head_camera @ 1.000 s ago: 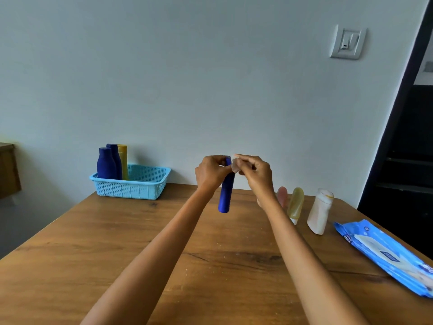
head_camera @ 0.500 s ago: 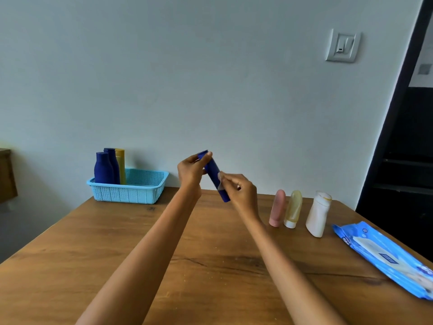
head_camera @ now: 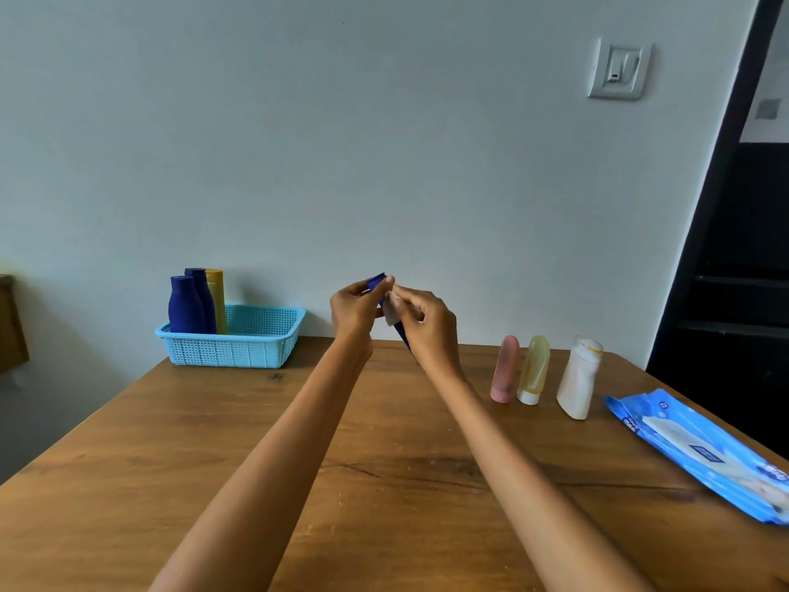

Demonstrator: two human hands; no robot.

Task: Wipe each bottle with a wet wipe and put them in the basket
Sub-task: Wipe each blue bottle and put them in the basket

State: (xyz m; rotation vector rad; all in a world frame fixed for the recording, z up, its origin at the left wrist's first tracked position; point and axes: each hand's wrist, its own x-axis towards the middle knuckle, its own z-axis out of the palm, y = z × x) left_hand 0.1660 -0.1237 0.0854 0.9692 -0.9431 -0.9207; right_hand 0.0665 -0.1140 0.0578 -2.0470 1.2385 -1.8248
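Observation:
My left hand (head_camera: 354, 309) grips the top end of a slim dark blue bottle (head_camera: 378, 283), held tilted above the table's far side. My right hand (head_camera: 427, 324) pinches a small wet wipe (head_camera: 390, 311) against the bottle's middle and hides most of its lower part. A light blue basket (head_camera: 256, 348) stands at the far left with two dark blue bottles (head_camera: 185, 305) and a yellow bottle (head_camera: 217, 299) upright inside. On the right, a pink bottle (head_camera: 505, 369), a clear yellowish bottle (head_camera: 533, 369) and a white bottle (head_camera: 580, 380) stand in a row.
A blue pack of wet wipes (head_camera: 700, 450) lies at the table's right edge. The wooden table (head_camera: 179, 463) meets a pale wall behind. A dark doorway (head_camera: 738, 271) is on the right and a brown piece of furniture (head_camera: 10, 326) on the far left.
The blue bottle went from hanging upright to tilted with its top end to the left. My right hand slid the wipe down the bottle, then back up toward my left hand.

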